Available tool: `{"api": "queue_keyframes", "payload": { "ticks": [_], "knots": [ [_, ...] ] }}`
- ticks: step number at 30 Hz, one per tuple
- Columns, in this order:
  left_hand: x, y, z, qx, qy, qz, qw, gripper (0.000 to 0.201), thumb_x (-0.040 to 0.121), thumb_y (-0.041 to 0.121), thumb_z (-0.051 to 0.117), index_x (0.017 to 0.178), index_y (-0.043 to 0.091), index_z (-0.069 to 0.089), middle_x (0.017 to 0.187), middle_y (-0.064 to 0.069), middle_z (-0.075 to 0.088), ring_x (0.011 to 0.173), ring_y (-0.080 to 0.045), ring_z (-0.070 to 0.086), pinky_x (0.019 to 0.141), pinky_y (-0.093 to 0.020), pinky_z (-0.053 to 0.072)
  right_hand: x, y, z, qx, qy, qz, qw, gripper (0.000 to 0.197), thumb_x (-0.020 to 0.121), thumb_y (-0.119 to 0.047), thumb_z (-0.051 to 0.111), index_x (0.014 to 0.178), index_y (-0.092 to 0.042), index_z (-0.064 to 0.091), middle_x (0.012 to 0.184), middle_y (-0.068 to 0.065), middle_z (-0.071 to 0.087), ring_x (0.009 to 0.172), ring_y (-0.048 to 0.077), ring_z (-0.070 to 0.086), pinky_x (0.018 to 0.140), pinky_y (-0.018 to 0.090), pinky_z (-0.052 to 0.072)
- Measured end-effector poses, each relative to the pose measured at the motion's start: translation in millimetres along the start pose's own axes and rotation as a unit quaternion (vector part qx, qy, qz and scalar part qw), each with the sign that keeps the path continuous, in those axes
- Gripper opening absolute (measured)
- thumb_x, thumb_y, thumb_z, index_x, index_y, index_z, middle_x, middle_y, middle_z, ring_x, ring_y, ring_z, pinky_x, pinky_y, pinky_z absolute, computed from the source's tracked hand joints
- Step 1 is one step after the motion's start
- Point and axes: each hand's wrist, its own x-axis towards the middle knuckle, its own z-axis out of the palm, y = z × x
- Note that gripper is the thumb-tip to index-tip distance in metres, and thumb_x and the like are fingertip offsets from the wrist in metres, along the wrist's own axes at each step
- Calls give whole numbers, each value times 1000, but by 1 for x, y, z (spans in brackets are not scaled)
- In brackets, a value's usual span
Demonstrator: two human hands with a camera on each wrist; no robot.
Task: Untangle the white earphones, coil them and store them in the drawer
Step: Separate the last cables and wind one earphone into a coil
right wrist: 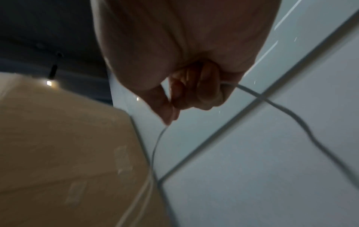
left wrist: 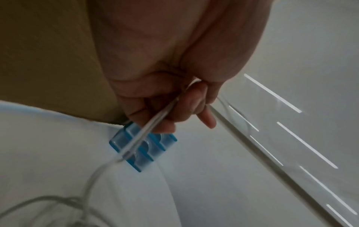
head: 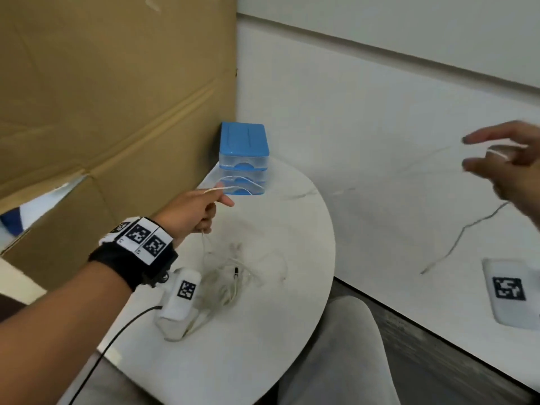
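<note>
Left hand point(head: 198, 210) raised, fingers point(left wrist: 194, 101) curled tight; right hand point(head: 508, 165) high, well apart, fingers half-curled.

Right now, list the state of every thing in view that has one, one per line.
white earphones: partly tangled, a heap on the table, strands pulled up by both hands.
left hand: pinches the cable above the table.
right hand: raised to the right, fingers curled on a strand.
drawer unit: upright at the table's back edge, drawers closed.
table: bears the cable heap and the drawer unit.
</note>
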Motion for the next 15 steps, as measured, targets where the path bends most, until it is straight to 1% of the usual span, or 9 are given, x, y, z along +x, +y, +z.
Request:
{"api": "queue_keyframes", "payload": {
  "ticks": [1,2,4,6,7,9,11,13,15],
  "knots": [
    [-1,4,4,-7,-8,-3,1000,35,100,35,45,82,14,66,48,8,25,43,-12,20,46,-23,28,-3,-23,31,8,-9,-5,1000,19,84,-12,71,98,-24,68,44,-8,35,47,27,25,40,14,26],
    [-4,12,12,-9,-22,4,1000,33,100,31,44,78,14,63,48,7,24,44,-13,18,43,-22,23,-14,-33,54,24,-65,-24,997,22,85,-5,68,98,-22,70,47,-8,32,52,27,24,42,18,23],
    [-12,32,32,15,-55,40,998,33,97,24,46,67,15,56,46,7,27,43,-13,20,41,-20,20,-24,-47,95,19,-155,-37,987,24,84,-20,72,107,-27,70,53,-8,32,55,20,29,49,20,26],
    [-23,51,55,92,-83,94,988,32,91,23,54,59,16,53,43,9,35,40,-10,30,41,-20,25,-20,-56,128,-1,-223,-24,975,50,74,-40,77,121,-38,61,53,-9,34,52,12,33,54,19,31],
    [-29,59,65,133,-100,125,978,32,87,24,59,57,17,52,42,11,37,40,-7,34,43,-20,28,-20,-64,142,-8,-232,-19,972,55,73,-41,78,123,-40,57,51,-9,37,50,10,35,53,18,33],
    [-38,71,79,158,-130,174,963,32,80,27,65,53,19,51,45,11,39,43,-5,36,48,-22,31,-18,-77,161,15,-259,-47,965,34,80,-29,75,110,-35,60,48,-11,46,47,8,38,49,17,34],
    [-42,78,77,94,-130,170,972,29,78,34,70,59,22,53,49,8,37,42,-6,32,45,-21,28,-9,-84,163,29,-228,-67,971,2,89,-20,68,88,-21,67,49,-10,48,46,9,36,45,20,31],
    [-43,82,65,-4,-122,152,981,24,76,40,72,71,23,54,48,10,32,39,-7,26,41,-20,21,2,-80,156,20,-159,-69,985,23,93,-22,64,74,-11,70,53,2,47,49,13,37,46,22,30],
    [-41,80,50,-56,-119,152,980,24,78,38,70,78,21,53,45,12,29,39,-7,22,41,-19,19,9,-76,143,52,-79,-51,994,32,95,-21,62,66,-8,66,50,2,50,45,7,37,44,17,30]
  ]
}}
